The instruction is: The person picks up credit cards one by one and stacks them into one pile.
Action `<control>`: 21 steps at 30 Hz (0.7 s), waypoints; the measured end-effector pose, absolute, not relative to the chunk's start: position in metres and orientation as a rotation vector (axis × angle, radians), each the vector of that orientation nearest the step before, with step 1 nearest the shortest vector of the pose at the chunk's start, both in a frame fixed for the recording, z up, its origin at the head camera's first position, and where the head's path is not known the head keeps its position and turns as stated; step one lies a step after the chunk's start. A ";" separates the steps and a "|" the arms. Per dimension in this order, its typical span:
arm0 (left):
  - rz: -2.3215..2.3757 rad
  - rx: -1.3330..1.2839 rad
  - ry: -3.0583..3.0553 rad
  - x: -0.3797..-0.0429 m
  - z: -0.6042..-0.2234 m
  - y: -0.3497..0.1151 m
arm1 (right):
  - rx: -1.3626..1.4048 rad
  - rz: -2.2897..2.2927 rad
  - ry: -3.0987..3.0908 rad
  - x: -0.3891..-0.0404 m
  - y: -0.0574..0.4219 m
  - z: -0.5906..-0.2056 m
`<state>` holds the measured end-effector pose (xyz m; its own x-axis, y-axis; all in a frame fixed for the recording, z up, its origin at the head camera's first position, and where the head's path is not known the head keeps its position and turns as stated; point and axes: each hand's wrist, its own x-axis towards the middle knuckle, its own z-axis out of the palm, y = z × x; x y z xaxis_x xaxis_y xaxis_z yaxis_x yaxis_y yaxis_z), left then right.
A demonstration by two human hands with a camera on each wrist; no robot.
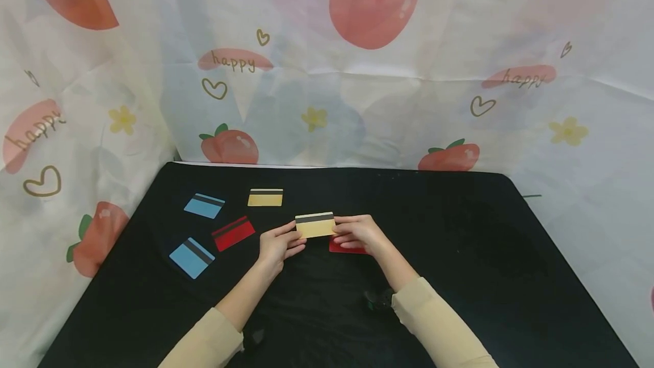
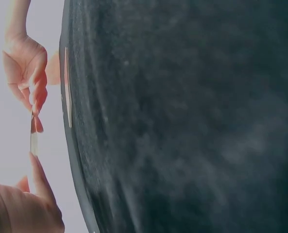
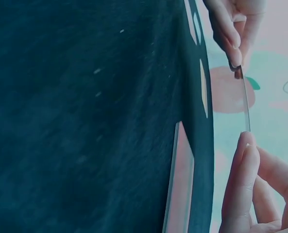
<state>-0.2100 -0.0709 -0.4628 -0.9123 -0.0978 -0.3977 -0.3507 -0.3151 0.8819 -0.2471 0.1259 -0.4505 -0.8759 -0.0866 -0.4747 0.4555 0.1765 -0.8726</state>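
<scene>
A yellow card point(image 1: 314, 225) with a dark stripe along its upper part is held up over the black table by both hands. My left hand point(image 1: 278, 250) pinches its left edge, and my right hand point(image 1: 361, 234) pinches the right edge. In the right wrist view the card point(image 3: 245, 99) appears edge-on, raised above the table surface, with fingertips at both ends. A red card point(image 1: 347, 247) lies below my right hand, partly hidden by the fingers.
Left of the hands on the black table point(image 1: 485, 254) lie a blue card point(image 1: 204, 205), another blue card point(image 1: 192, 258), a red card point(image 1: 233, 233) and a yellow card point(image 1: 265, 197). A patterned curtain point(image 1: 378, 112) hangs along the back and sides.
</scene>
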 end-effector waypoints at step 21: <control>2.200 -0.461 1.790 -0.221 -0.468 -0.037 | 0.535 -1.797 2.034 -0.233 0.163 -0.460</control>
